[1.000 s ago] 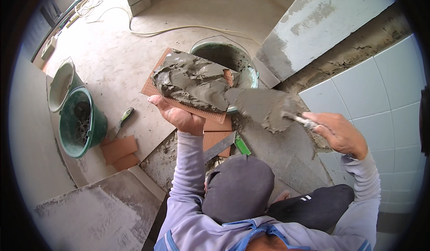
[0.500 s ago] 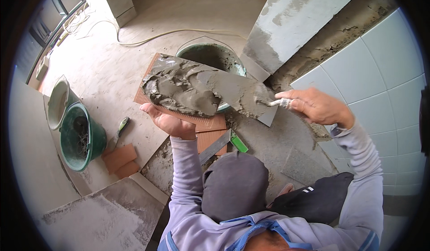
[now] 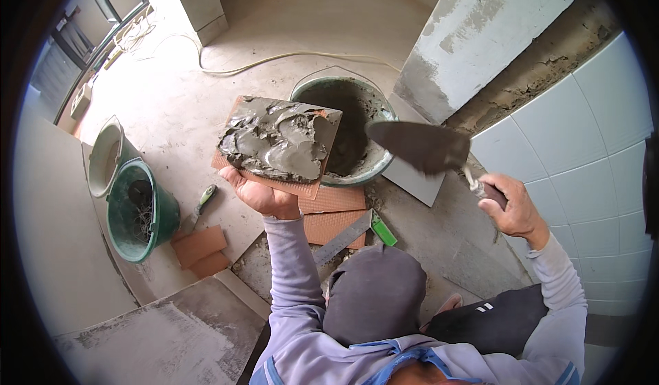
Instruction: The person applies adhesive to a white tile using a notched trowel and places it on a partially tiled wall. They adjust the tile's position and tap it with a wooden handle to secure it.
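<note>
- Filling most of my view is the pale, dusty floor, with a cream cable running across its far part.
- To my right rises a tiled wall, whitish with thin joints.
- Ahead of me sits a round bucket, smeared inside with something wet and grey.
- Off to my left, a green bucket with tangled wire in it stands just beside a pale bucket.
- My left hand supports a terracotta tile from beneath, thumb at its near edge, the other fingers mostly hidden. The tile is up off the floor and hides the left side of the round bucket from me. Ridged grey mortar covers most of its face, leaving a ribbed strip bare at the near left.
- Below it on the floor lie two spare tiles.
- My right hand is wrapped round the handle of a trowel; its slightly blurred blade points left, overlapping the round bucket's right rim in view and apart from the tile.
- A metal square with a green handle lies by the spare tiles.
- Smallest, a green-handled tool lies near some tile pieces.
</note>
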